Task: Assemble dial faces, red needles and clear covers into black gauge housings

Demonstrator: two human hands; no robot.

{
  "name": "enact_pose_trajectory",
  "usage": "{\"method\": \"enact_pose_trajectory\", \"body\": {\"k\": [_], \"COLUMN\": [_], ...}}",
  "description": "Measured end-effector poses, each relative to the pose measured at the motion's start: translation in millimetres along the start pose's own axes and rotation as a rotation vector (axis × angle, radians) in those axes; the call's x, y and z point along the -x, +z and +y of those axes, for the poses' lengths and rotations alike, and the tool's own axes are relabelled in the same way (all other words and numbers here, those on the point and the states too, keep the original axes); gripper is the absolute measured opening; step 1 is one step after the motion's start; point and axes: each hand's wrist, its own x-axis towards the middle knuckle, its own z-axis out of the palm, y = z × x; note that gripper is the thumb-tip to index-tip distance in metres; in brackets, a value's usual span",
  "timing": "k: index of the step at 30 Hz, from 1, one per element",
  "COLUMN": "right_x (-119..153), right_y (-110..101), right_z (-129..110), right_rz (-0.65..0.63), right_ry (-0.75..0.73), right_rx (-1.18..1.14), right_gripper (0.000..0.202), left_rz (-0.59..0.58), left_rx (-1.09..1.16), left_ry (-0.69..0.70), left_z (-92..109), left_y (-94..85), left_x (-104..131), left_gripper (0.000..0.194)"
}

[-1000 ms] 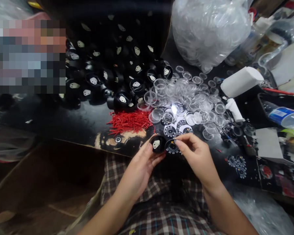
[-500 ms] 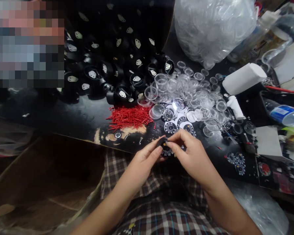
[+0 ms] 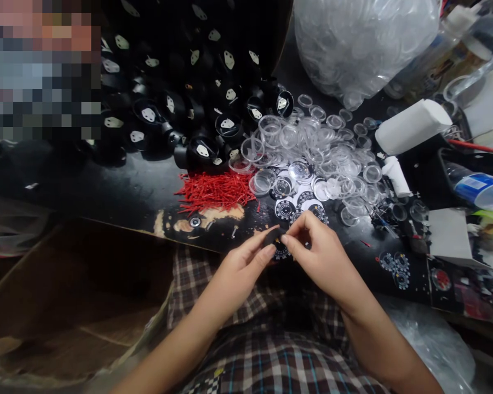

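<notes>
Centrally, just over the near edge of a black, worn tabletop [image 3: 119, 189], a small black round housing [image 3: 273, 236] is gripped by the left hand [image 3: 242, 265], with thumb and fingers closed about it. A black printed dial disc with white markings [image 3: 281, 253] is held against the housing, pinched by the thumb and forefinger of the right hand [image 3: 320, 249]; whether the disc is seated inside cannot be told. Just beyond the hands, black-and-white printed dials [image 3: 285, 208] are heaped, partly covered by a broad pile of clear round plastic covers [image 3: 308, 145]. To the left of these, thin red sticks [image 3: 217, 191] are piled, and farther off, black round cups with pale plates [image 3: 202, 149] are massed. At the far right, a bulging clear plastic bag [image 3: 365, 49] is set.
</notes>
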Motion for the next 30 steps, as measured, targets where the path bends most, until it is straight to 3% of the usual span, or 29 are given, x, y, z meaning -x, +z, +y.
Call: {"method": "enact_pose_trajectory", "body": {"k": [3, 7, 12, 14, 19, 22, 27, 30], "right_x": [0.2, 3.9, -7.7, -23.8, -65.2, -72.8, -56.0, -40.5], "right_y": [2.4, 8.9, 14.8, 18.6, 40.7, 53.0, 53.8, 48.5], "right_z": [3.7, 7.6, 7.5, 6.3, 2.4, 1.9, 5.3, 6.6], "right_rz": [0.022, -0.088, -0.157, -0.134, 0.045, 0.04, -0.023, 0.042], "right_ry": [0.0, 0.029, -0.076, -0.133, -0.16, -0.178, -0.234, -0.3], "right_rx": [-0.015, -0.085, -0.07, 0.071, 0.731, 0.856, 0.757, 0.626], "right_gripper": [0.012, 0.014, 0.019, 0.013, 0.015, 0.017, 0.015, 0.014], "left_rz": [-0.014, 0.01, 0.125, 0.217, 0.389, 0.424, 0.373, 0.37], "left_rx": [0.08, 0.129, 0.038, 0.092, 0.343, 0.457, 0.528, 0.547], "left_ry": [-0.014, -0.031, 0.051, 0.061, 0.083, 0.103, 0.19, 0.169], "left_z": [-0.1, -1.8, -6.1, -7.2, -3.2, 0.8, 2.4, 2.2], "left_y": [3.0, 4.0, -15.4, -24.7, -31.2, -28.6, -20.9, -13.2], "left_x": [-0.4, -0.6, 1.5, 2.5, 4.1, 1.8, -11.4, -16.0], "left_gripper": [0.043, 0.037, 0.033, 0.035, 0.033, 0.031, 0.03, 0.029]}}
